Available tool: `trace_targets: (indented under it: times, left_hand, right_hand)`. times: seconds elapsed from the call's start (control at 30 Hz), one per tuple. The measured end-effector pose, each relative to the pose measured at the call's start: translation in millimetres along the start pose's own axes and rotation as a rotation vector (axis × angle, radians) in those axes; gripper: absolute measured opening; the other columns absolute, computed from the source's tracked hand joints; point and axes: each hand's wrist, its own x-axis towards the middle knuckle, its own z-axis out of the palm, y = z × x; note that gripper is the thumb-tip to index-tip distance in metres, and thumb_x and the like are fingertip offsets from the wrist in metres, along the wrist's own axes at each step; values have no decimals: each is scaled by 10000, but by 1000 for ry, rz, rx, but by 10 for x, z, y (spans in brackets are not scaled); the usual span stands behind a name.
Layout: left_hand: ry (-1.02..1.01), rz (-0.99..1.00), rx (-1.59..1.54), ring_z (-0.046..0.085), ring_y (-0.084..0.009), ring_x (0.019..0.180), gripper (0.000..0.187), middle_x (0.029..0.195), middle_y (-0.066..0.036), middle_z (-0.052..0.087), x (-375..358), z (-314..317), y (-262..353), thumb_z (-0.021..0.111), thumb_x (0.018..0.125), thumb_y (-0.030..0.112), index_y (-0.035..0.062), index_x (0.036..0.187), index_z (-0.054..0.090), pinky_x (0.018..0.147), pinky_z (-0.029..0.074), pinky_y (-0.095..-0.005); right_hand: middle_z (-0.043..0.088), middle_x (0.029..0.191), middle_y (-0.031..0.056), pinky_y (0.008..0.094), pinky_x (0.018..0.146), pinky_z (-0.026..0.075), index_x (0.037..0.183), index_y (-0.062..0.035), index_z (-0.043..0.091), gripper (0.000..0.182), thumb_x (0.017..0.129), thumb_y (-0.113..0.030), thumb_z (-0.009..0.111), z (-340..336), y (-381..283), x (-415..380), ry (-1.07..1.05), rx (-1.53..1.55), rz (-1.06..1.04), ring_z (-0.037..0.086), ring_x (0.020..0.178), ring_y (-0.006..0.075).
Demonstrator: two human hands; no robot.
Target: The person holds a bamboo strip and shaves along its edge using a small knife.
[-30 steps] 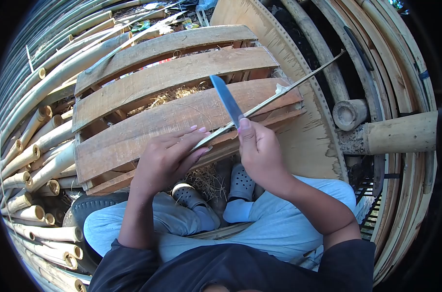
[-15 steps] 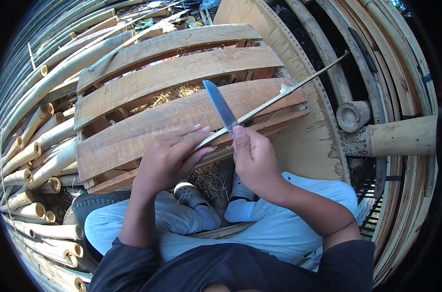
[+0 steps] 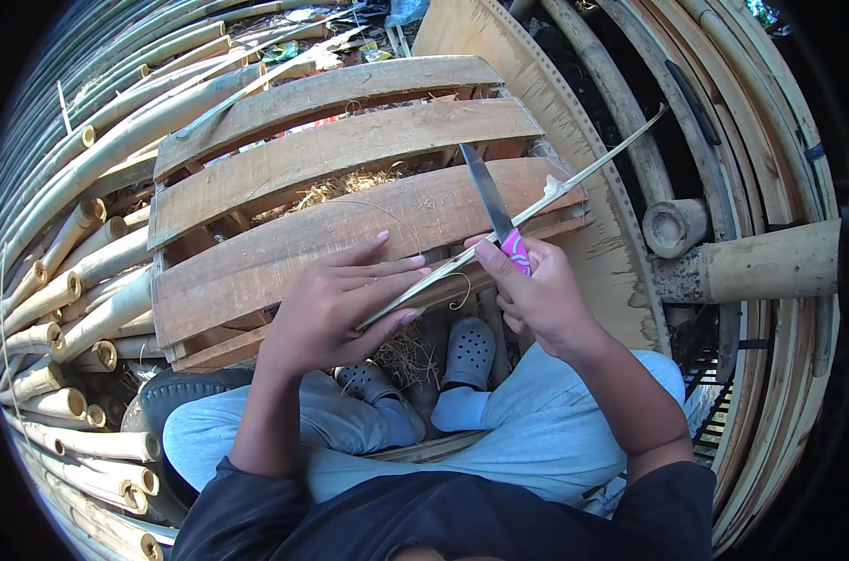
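Observation:
A long thin bamboo strip [image 3: 579,175] runs slantwise from my left hand up to the far right. My left hand [image 3: 335,299] pinches its near end between thumb and fingers, with the other fingers stretched out. In my right hand [image 3: 541,290] is a knife [image 3: 488,194] with a pink patterned handle, its blade pointing up and away, lying across the strip. My right thumb rests by the handle, close to the strip. A thin curled shaving [image 3: 462,292] hangs from the strip between my hands. A pale tuft sits farther up the strip.
A slatted wooden pallet [image 3: 303,234] lies in front of me, with straw-like shavings [image 3: 349,189] between its slats. Bamboo poles [image 3: 97,266] are stacked at the left. On the right are a plywood sheet [image 3: 611,280], a thick bamboo pole [image 3: 770,262] and long slats.
My right hand and the knife have moved right along the strip, away from my left hand. The pink handle and a curled shaving now show. My left hand has barely moved.

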Motion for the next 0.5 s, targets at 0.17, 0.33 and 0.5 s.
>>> trace_targets:
  times: [0.17, 0.33, 0.5]
  left_hand:
    - [-41, -14, -5, 729, -302, 1100, 388, 1145, -142, 763, 49, -31, 66, 767, 878, 138, 62, 1253, 700, 1158, 445, -558]
    - [-60, 17, 78, 725, -304, 1106, 383, 1144, -143, 763, -9, 7, -21, 772, 878, 159, 60, 1240, 694, 1177, 420, -563]
    - [-63, -74, 104, 726, -298, 1102, 328, 1170, -140, 754, 9, 19, 36, 722, 919, 121, 57, 1239, 684, 1169, 438, -550]
  right_hand:
    - [409, 597, -94, 224, 381, 263, 898, -113, 546, 288, 1026, -329, 687, -123, -87, 13, -34, 245, 6, 346, 428, 4]
    - [387, 597, -92, 219, 401, 234, 883, -137, 518, 286, 1032, -323, 677, -319, -117, 129, 56, 264, -44, 292, 435, -4]
    - [411, 619, -79, 222, 400, 273, 909, -111, 515, 319, 1046, -368, 646, -213, -94, 112, 73, 183, -39, 336, 451, 5]
